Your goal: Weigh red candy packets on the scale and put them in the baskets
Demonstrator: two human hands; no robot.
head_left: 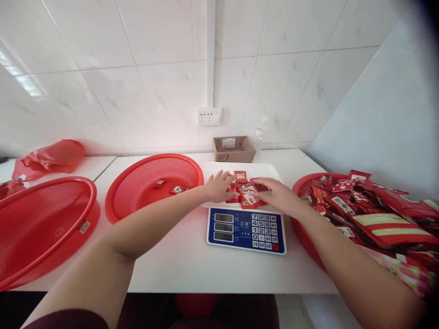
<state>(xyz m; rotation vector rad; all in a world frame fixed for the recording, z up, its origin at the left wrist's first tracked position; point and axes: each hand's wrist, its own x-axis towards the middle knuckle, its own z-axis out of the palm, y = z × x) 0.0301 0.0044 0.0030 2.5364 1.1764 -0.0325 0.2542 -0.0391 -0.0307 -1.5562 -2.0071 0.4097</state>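
Observation:
Several red snack packets [248, 194] lie in a small heap on the white pan [269, 170] of a digital scale. From the left, my left hand [218, 186] reaches over the pan with fingers stretched out, touching the heap's edge. My right hand [277, 196] is at the opposite side, its fingers apart and curved against the packets. Below the pan is the scale's blue panel [246, 230], with three small displays and a keypad. Parts of the heap are hidden behind my fingers.
A red basket [343, 183] piled with packets stands at the right. Left of the scale sits a perforated red basket [118, 183] holding a few packets; another red basket [68, 183] is farther left. Behind are a cardboard box [235, 156], a clear bottle [259, 135] and a red plastic bag [51, 157].

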